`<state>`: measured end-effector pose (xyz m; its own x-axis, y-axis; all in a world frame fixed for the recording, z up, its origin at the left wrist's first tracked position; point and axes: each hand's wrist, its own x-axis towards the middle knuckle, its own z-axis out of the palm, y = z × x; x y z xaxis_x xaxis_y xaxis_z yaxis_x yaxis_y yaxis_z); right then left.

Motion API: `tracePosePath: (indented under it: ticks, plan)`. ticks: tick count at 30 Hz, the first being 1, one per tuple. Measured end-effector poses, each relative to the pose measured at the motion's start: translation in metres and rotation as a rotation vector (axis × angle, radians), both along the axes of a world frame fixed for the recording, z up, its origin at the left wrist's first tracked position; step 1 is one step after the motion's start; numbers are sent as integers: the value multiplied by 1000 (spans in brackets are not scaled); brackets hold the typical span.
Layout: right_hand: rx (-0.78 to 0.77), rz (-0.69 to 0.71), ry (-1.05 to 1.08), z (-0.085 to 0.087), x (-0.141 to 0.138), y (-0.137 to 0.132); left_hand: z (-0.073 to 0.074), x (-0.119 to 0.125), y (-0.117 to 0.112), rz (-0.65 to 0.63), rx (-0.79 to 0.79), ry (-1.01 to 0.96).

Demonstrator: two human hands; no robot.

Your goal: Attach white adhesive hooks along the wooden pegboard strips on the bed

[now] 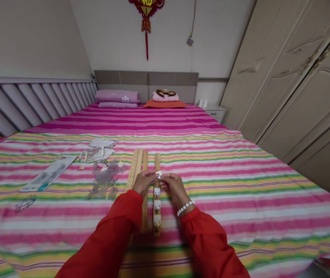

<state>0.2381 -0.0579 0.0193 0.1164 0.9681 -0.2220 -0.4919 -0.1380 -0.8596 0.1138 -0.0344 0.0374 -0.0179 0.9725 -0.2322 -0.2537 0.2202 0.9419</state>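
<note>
A narrow wooden strip [157, 159] lies lengthwise on the striped bed sheet in front of me. Fixed along its nearer part are several white adhesive hooks, among them one white hook [157, 221] closest to me. Over the strip, another small white hook [159, 174] is pinched between the fingertips of my left hand [144, 182] and my right hand [176, 187]. Whether it touches the wood cannot be made out. Beside the strip, to the left, lie more wooden strips [138, 158], partly covered by my left hand and sleeve.
Crumpled clear plastic pieces [107, 173] lie left of the strips. Beyond are opened packages [99, 150]; farther left, a flat hook package [49, 173] and thin wire loops [26, 203]. A bed rail [37, 87] runs along the left, wardrobes [292, 77] along the right.
</note>
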Motion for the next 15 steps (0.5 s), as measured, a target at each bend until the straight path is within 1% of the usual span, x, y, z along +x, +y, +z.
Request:
tracePosePath:
  ticks: [2, 4, 10, 15]
  plan:
    - [-14, 0, 2, -5, -2, 2, -6, -1, 1, 33, 1, 8]
    - [-24, -2, 4, -10, -4, 4, -11, -3, 2, 52, 7, 63]
    - [-114, -15, -69, -20, -8, 10, -20, -3, 8, 33, 138, 372]
    - [-164, -9, -113, -23, -10, 18, -22, -3, 11, 7, 164, 563]
